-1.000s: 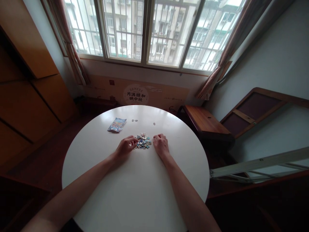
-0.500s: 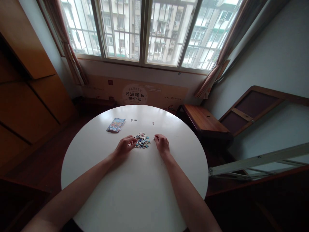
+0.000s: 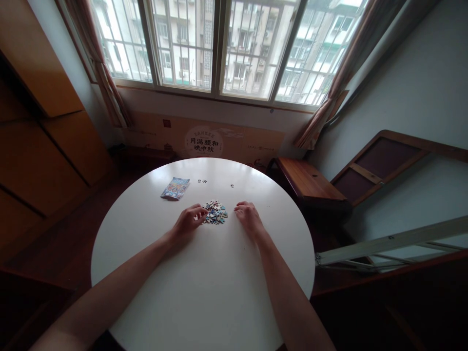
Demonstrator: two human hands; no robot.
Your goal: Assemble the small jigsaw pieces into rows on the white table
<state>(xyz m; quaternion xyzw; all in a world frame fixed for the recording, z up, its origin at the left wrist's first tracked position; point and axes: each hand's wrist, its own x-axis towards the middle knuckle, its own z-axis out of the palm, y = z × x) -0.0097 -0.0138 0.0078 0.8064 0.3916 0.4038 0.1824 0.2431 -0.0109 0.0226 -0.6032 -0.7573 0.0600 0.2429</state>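
Note:
A heap of jigsaw puzzle pieces (image 3: 215, 213), mostly blue and white, lies on the round white table (image 3: 204, 287). My left hand (image 3: 189, 218) rests at the left edge of this heap, fingers loosely curved and a little apart, with nothing visible in its grasp. Just right of the heap, separated from it by a small gap, my right hand (image 3: 247, 214) has thumb and fingertips pinched together. A puzzle piece seems to be between those fingertips, mostly hidden by them.
Farther back lie a pair of loose pieces (image 3: 202, 181) and another single piece (image 3: 232, 185). A colourful printed pouch (image 3: 176, 188) lies at the back left. Beyond the table's right edge stands a wooden bench (image 3: 310, 178); a barred window (image 3: 215, 48) is ahead.
My right hand has turned flatter, its wrist shifting slightly right, and the piece seen at its fingertips before is now mostly covered. My left hand has stayed almost still.

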